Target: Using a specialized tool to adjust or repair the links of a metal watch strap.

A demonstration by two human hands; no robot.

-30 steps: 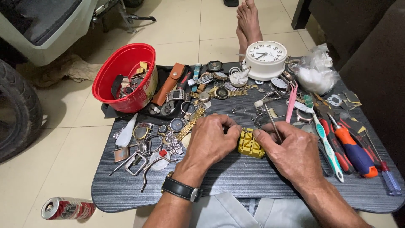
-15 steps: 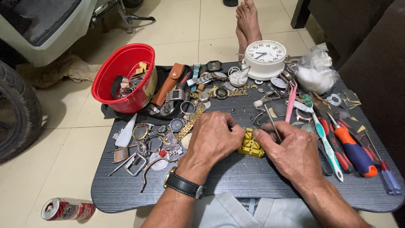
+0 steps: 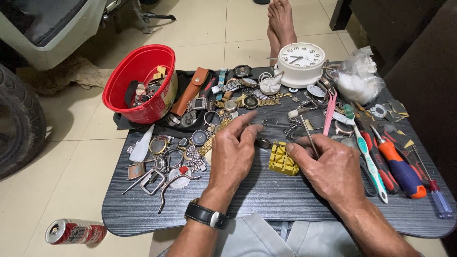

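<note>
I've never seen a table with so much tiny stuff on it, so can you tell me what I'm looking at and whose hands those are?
This picture comes from a camera worn on a person's head, looking down, so the two hands are that person's own. The left hand, with a black wristwatch on its wrist, reaches its fingers to a small watch part on the dark grey table. The right hand holds a thin metal tool like a pencil, next to a little yellow block. Around them lie many watches and straps, a red bowl of parts, a white alarm clock, a toothbrush and screwdrivers. A drink can lies on the floor, and someone's bare feet show beyond the table.
</note>
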